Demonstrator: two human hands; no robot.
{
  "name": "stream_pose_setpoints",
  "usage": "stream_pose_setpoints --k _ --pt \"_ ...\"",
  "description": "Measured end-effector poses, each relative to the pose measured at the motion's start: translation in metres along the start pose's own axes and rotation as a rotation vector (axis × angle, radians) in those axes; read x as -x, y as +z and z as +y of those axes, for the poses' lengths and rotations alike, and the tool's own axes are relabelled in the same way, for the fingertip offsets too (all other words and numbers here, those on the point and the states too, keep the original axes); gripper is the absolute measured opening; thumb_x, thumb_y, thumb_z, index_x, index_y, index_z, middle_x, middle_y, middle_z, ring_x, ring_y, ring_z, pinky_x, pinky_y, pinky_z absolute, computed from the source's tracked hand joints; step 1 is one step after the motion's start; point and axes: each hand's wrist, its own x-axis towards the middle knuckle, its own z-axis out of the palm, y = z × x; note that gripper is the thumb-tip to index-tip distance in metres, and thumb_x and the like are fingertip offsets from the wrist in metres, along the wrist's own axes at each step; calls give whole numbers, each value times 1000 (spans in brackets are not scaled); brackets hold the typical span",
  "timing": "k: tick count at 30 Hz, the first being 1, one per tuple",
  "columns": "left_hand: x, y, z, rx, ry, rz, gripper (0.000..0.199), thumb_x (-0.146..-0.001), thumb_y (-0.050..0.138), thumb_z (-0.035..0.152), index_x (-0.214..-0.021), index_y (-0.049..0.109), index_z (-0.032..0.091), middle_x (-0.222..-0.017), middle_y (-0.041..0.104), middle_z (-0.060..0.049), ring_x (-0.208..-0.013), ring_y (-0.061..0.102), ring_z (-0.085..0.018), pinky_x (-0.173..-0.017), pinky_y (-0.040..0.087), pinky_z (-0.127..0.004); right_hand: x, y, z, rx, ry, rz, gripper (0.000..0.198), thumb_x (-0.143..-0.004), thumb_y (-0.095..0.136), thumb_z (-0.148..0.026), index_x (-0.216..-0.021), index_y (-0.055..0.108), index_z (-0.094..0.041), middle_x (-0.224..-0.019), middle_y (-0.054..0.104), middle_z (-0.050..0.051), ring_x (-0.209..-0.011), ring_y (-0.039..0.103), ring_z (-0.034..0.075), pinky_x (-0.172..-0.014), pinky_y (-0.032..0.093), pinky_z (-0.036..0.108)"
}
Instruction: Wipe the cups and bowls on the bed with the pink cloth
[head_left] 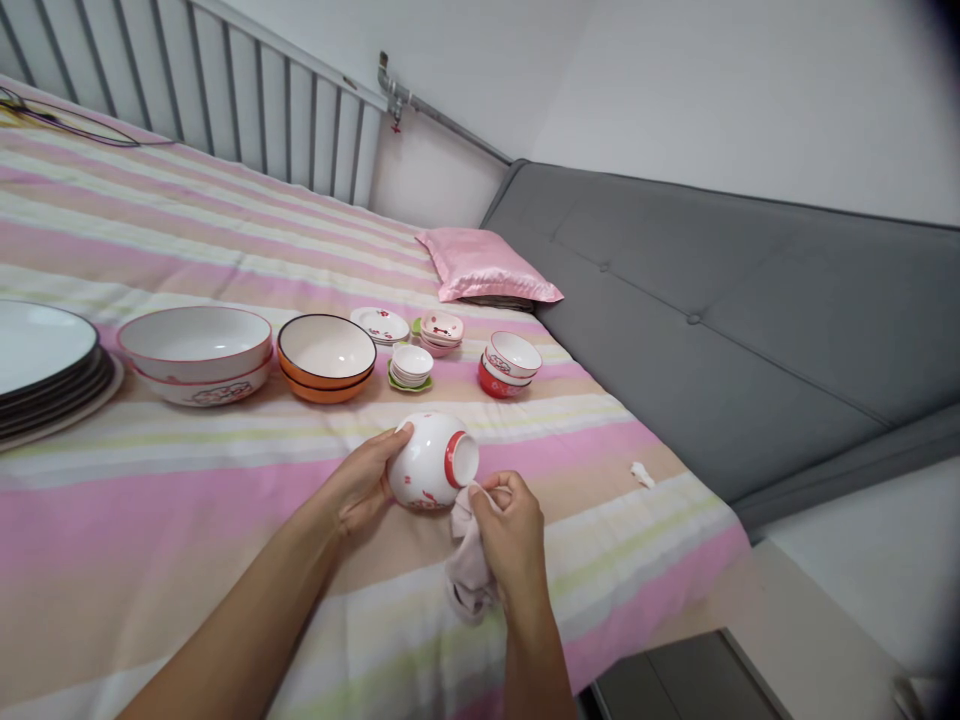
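A white bowl (426, 455) with red designs and a red-ringed foot is tipped on its side above the striped bedspread, its base turned to the right. My left hand (367, 480) grips it by the rim, thumb on the outer wall and the other fingers mostly hidden behind. In my right hand (514, 525) a pale pinkish cloth (469, 570) is pinched, hanging down below the fingers. The top of the cloth is close against the bowl's foot; whether it presses there I cannot tell.
On the bed stand stacked dark plates (52, 390), large white bowls (196, 350), orange bowls (327, 360), small dishes (410, 365) and red-and-white bowls (510, 365). A pink pillow (487, 265) lies by the grey headboard (720, 320). A crumpled white scrap (642, 474) is near the right edge.
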Motion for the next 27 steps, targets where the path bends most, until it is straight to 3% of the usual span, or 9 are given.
stream_pose_setpoints --k 9,18,27 --pt "2 4 -3 -41 -26 -68 37 -86 54 28 -120 55 12 -96 69 -15 -67 66 -23 -52 56 -36 11 3 -21 -55 -14 -83 17 -74 60 -33 -82 54 -20 -71 69 2 -65 65 18 -62 48 25" --pt "10 11 -8 -113 -52 -237 42 -85 57 35 -121 57 14 -97 69 -14 -69 64 -20 -58 53 -30 15 0 -32 293 -216 147 12 -73 56 -26 -74 66 -20 -78 70 4 -74 64 20 -72 46 28" --pt "11 7 -11 -184 -53 -311 44 -78 67 38 -116 63 15 -93 71 -11 -71 61 -17 -63 49 -25 16 -4 -34 370 -219 200 12 -73 53 -23 -70 65 -20 -78 69 5 -75 63 21 -73 45 29"
